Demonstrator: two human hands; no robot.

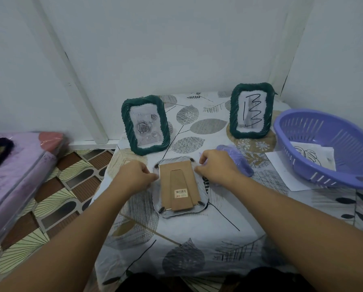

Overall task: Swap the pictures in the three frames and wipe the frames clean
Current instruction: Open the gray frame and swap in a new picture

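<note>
Frames come in three here, and the one you are working on lies face down in the middle of the worktop (197, 239): a pale frame (179, 187) with its brown cardboard backing (177, 182) and folded stand turned up towards you, a barcode sticker near its lower edge. Small dark clips sit at its corners.

Your left hand (134, 175) is at the frame's 9 o'clock edge, fingers curled in, fingertips meeting the rim near the top left corner. Your right hand (215, 167) is at the 2 o'clock corner, fingers bent and pinching at the edge there. Both hands have hold of the frame's rim, though the exact grip under the fingers is hidden.

At 11 o'clock from that frame a green frame with a rose picture (146, 125) stands upright. At 1 o'clock, farther back, a second green frame (251, 110) stands upright with a black zigzag drawing in it.

Just beyond your right hand lies a purple cloth (237, 161), touching or nearly touching your wrist. At 3 o'clock a purple basket (302, 127) sits on a white sheet (285, 171), with drawn papers (315, 154) inside it.

A bed with a lilac cover (18, 169) stands off to 9 o'clock, across the patterned floor (56, 199).
</note>
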